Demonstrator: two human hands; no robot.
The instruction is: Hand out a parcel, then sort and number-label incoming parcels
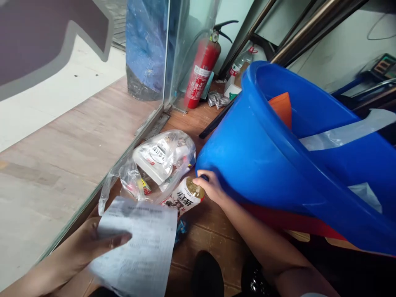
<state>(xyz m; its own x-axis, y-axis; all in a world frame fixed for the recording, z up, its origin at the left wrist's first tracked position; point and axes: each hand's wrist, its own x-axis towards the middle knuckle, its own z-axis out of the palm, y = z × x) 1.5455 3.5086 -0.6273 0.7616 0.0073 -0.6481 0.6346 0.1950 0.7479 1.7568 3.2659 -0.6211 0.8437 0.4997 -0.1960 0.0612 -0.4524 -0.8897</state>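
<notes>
Blue bucket tipped on its side, right hand at its base, left hand holding a printed paper.

The big blue bucket [278, 165] fills the right of the frame, its mouth toward the right. The right hand [210, 187], at centre, has fingers curled at its bottom edge; how tightly, I cannot tell. Just left of this hand lies a bottle [185, 199], cap toward the fingers, half in a clear plastic bag [154, 165]. The left hand [89, 243], lower left, pinches a paper sheet [139, 247].

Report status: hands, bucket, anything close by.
Left hand grips a printed paper. Right hand on tilted blue bucket. Bottle and plastic bag right beside.
</notes>
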